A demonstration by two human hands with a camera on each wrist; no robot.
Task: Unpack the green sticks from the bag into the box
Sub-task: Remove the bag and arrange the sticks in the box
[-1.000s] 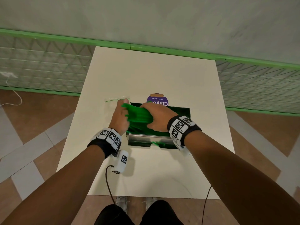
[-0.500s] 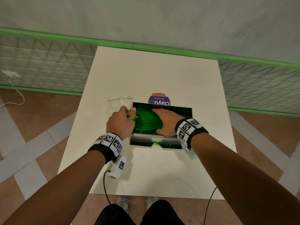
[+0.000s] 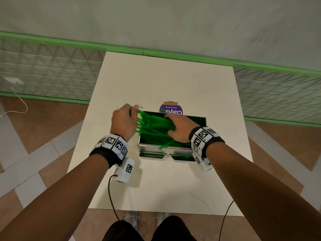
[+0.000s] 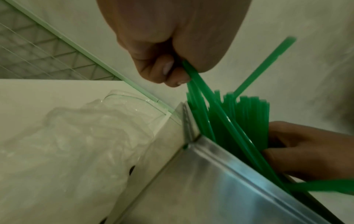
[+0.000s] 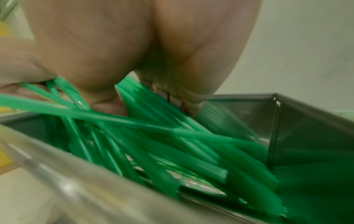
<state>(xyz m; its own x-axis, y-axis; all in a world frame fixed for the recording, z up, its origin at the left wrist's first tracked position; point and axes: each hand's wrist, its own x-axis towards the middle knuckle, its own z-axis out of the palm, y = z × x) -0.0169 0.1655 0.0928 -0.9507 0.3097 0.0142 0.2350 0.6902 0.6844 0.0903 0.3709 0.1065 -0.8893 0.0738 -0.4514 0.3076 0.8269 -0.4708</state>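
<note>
A bundle of green sticks (image 3: 152,126) (image 4: 220,124) (image 5: 172,144) lies across the open metal box (image 3: 166,150) (image 4: 220,174) (image 5: 287,121) in the middle of the white table (image 3: 165,80). My left hand (image 3: 124,121) (image 4: 172,45) is at the box's left rim and pinches the ends of a few sticks. My right hand (image 3: 177,129) (image 4: 306,148) (image 5: 134,53) is inside the box with its fingers curled round the bundle. One stick pokes out over the near rim. The clear plastic bag (image 4: 76,144) lies flat on the table left of the box, mostly hidden by my left hand in the head view.
A purple-labelled pack (image 3: 171,108) stands just behind the box. A green-railed mesh fence (image 3: 52,73) runs along the table's far edge. Wrist-camera cables hang over the near edge. My shoes (image 3: 132,218) show on the tiled floor below.
My left hand has risen and moved to the sticks' left ends, which it now pinches. My right hand went from lying flat on the sticks to gripping the bundle, lifting its left end over the rim.
</note>
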